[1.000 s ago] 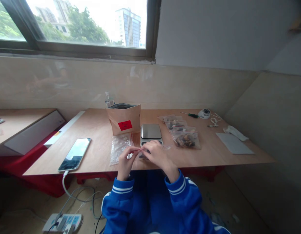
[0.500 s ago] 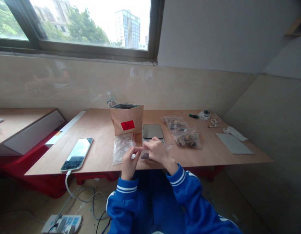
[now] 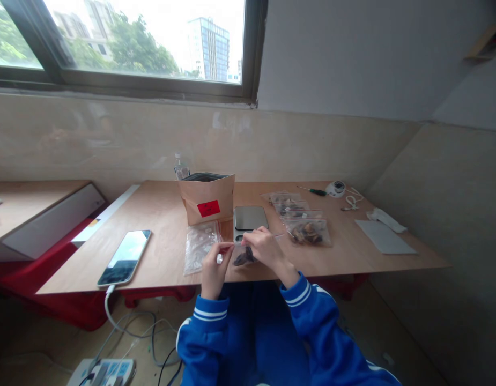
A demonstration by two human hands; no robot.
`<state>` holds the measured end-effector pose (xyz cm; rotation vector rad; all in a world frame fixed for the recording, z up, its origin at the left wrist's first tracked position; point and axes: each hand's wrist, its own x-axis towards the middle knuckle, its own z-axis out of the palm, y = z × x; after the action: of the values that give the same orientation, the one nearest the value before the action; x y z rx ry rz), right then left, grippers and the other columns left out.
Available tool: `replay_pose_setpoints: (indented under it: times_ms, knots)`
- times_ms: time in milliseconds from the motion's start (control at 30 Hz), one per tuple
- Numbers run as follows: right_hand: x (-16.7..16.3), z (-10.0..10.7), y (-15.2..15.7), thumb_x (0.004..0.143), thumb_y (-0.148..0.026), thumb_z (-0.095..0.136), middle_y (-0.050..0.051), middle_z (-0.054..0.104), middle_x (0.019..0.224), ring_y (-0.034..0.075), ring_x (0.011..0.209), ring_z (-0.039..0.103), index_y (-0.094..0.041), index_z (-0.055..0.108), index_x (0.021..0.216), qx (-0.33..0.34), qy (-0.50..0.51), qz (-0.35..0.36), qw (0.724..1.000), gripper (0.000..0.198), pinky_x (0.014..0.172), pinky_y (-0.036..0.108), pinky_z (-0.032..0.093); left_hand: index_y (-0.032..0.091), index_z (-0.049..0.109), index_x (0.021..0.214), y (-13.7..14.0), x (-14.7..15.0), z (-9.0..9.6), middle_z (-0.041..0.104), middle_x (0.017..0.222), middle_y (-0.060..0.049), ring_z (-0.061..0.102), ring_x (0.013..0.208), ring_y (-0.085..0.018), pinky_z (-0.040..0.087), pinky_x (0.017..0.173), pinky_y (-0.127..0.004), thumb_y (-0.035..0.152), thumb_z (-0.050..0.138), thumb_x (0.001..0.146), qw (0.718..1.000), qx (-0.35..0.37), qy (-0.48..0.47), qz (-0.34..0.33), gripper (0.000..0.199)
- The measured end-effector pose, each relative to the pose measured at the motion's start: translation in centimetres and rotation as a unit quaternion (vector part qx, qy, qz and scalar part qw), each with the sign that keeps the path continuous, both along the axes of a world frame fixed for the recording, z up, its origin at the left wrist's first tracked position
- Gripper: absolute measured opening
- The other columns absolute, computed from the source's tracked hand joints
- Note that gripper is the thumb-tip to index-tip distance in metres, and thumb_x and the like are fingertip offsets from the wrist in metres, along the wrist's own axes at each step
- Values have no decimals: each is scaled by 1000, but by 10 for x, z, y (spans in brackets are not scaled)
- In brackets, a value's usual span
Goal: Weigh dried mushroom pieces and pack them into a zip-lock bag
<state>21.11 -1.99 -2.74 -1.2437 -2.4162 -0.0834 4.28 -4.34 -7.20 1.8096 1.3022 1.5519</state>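
In the head view, both hands meet at the near edge of the wooden table (image 3: pixel 344 252). The left hand (image 3: pixel 213 266) is curled, its fingertips pinched on the left end of the top strip of a small clear bag (image 3: pixel 243 256). The right hand (image 3: pixel 266 248) is also bent closed, its fingertips pinching the same strip farther right. The bag hangs between the two hands just over the table edge, thin and glossy, with a dark lumpy clump of contents inside. Whether the strip is sealed cannot be told.

Just behind the hands sits a small flat scale (image 3: pixel 250 219) with a smooth, grey metal top. To its left stands a brown paper pouch (image 3: pixel 206 198), upright and open, matte, with a red label on its front. A flat stack of empty clear bags (image 3: pixel 200 245) lies in front of the pouch, crinkled and shiny. To the right of the scale lie several filled clear bags (image 3: pixel 300 219) with dark pieces. A phone (image 3: pixel 124 257) lies flat at the left, glassy, with a white cable.
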Motion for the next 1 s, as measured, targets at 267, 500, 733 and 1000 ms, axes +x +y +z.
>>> replay_pose_setpoints:
  times_ms: [267, 500, 733, 1000]
  knots:
    - [-4, -9, -2, 90, -7, 43, 4, 65, 72, 17, 70, 56, -16, 60, 79, 35, -16, 36, 999, 22, 76, 28, 36, 21, 64, 89, -5, 11, -1, 69, 87, -1, 63, 79, -15, 49, 72, -26, 28, 53, 88, 999, -52, 4, -10, 13]
    - [0, -12, 1, 90, -12, 48, 3, 66, 74, 16, 72, 58, -17, 61, 78, 6, 41, 28, 999, 18, 81, 29, 38, 20, 60, 82, -8, 19, 0, 67, 81, -1, 62, 75, -15, 48, 70, -27, 22, 50, 87, 998, -61, 7, 30, 12]
    - [13, -7, 5, 90, -14, 53, 3, 68, 76, 16, 76, 58, -18, 63, 75, -14, 16, -20, 1000, 18, 80, 28, 38, 20, 60, 85, -1, 15, 2, 66, 80, -1, 62, 74, -16, 49, 69, -28, 28, 50, 88, 997, -59, 17, 45, 13]
    - [10, 1, 6, 94, -22, 50, 5, 69, 78, 17, 75, 58, -18, 64, 84, -3, -31, -15, 999, 18, 77, 29, 37, 22, 65, 88, 17, 8, 8, 70, 86, -2, 64, 81, -16, 49, 73, -27, 32, 51, 88, 997, -32, 60, -35, 17]
